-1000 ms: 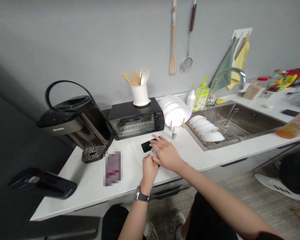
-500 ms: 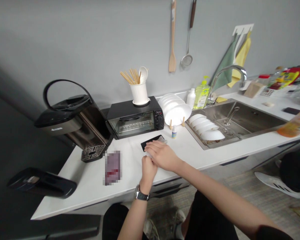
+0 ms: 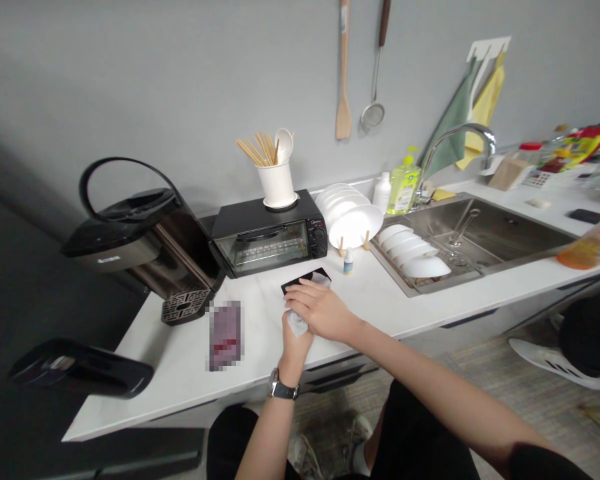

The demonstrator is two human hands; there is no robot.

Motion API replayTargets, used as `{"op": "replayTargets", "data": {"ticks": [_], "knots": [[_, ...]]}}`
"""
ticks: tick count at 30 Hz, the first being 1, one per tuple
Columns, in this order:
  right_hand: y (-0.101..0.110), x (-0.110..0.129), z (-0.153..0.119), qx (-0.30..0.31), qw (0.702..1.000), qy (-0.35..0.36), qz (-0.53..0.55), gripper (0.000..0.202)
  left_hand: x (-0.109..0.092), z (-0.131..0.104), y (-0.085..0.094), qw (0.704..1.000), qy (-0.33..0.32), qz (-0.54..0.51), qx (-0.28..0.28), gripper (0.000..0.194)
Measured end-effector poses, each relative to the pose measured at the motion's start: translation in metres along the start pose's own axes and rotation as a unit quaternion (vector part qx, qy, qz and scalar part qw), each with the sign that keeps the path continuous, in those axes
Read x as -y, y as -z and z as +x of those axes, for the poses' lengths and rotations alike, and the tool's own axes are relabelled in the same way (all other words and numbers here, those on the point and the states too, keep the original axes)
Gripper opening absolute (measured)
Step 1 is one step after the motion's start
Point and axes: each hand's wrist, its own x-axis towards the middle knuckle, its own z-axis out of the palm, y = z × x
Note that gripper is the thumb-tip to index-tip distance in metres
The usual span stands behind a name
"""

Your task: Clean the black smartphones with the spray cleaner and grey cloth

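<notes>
My right hand (image 3: 326,311) lies across the back of my left hand (image 3: 296,340), its fingers close together. A crumpled white wipe (image 3: 297,323) is pinned under my right palm, against the back of my left hand. My left fingers are hidden beneath the right hand, and a watch (image 3: 283,389) is on that wrist. Just beyond my fingers, a flat black rectangle (image 3: 307,277), perhaps a phone, rests on the white counter (image 3: 260,393). Behind it, to the right, stands a small white dropper-like bottle (image 3: 349,263).
A toaster oven (image 3: 270,233) carries a chopstick holder (image 3: 276,183). White plates (image 3: 355,227) stand in a rack beside the sink (image 3: 510,233). On the left are a dark drinks machine (image 3: 145,247) and a black cylinder (image 3: 83,368). A blurred packet (image 3: 225,335) lies on the counter.
My right hand has shifted slightly to the left over my left hand. More of the white wipe shows between them now. The view has also moved a little.
</notes>
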Motion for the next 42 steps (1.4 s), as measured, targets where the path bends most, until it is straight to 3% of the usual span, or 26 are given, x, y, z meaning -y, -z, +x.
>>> {"op": "replayTargets", "data": {"ticks": [2, 6, 8, 12, 14, 15, 18, 20, 24, 27, 31, 34, 38, 42], "knots": [[0.006, -0.007, 0.000, 0.021, 0.999, -0.032, 0.007, 0.033, -0.001, -0.001, 0.002, 1.000, -0.002, 0.009, 0.001, 0.018], [0.015, -0.008, -0.002, -0.002, 0.968, -0.247, -0.035, 0.035, -0.004, 0.003, 0.005, 0.999, -0.009, 0.037, -0.006, 0.020], [0.011, -0.001, -0.001, -0.014, 0.972, -0.231, -0.050, 0.028, -0.004, 0.004, 0.004, 0.999, -0.010, 0.041, -0.006, 0.021], [0.003, 0.009, 0.005, 0.040, 0.998, -0.025, -0.042, 0.012, 0.000, -0.002, 0.004, 0.999, -0.002, 0.055, -0.001, 0.015], [0.006, 0.006, 0.007, 0.073, 0.997, 0.017, -0.024, 0.014, 0.001, -0.005, 0.007, 0.998, 0.001, 0.069, 0.006, 0.015], [0.009, 0.003, 0.008, 0.074, 0.997, -0.014, -0.021, 0.017, 0.000, -0.005, 0.009, 0.997, 0.001, 0.078, 0.010, 0.015], [0.019, -0.004, 0.003, 0.042, 0.978, -0.206, -0.011, 0.040, -0.005, -0.004, 0.013, 0.994, 0.000, 0.111, 0.017, 0.019], [0.024, -0.005, -0.006, 0.017, 0.961, -0.276, 0.018, 0.040, -0.011, -0.004, 0.013, 0.991, -0.002, 0.132, 0.027, 0.021], [0.020, -0.008, -0.046, -0.073, 0.957, -0.232, 0.156, 0.033, -0.016, -0.013, 0.011, 0.983, -0.037, 0.143, 0.108, 0.020], [0.007, -0.014, -0.087, -0.115, 0.933, -0.220, 0.262, 0.041, -0.006, -0.027, 0.010, 0.959, -0.102, 0.165, 0.208, 0.054], [-0.010, -0.033, -0.128, -0.154, 0.903, -0.351, 0.194, 0.067, 0.011, -0.037, 0.006, 0.932, -0.126, 0.239, 0.242, 0.070], [-0.013, -0.050, -0.133, -0.192, 0.882, -0.407, 0.138, 0.073, 0.015, -0.036, 0.000, 0.932, -0.118, 0.254, 0.231, 0.086], [-0.014, -0.056, -0.118, -0.148, 0.912, -0.357, 0.136, 0.037, 0.017, -0.040, 0.006, 0.947, -0.098, 0.234, 0.196, 0.098], [-0.026, -0.037, -0.126, -0.016, 0.961, -0.262, 0.085, 0.047, 0.027, -0.054, 0.032, 0.954, -0.053, 0.236, 0.177, 0.101]]}}
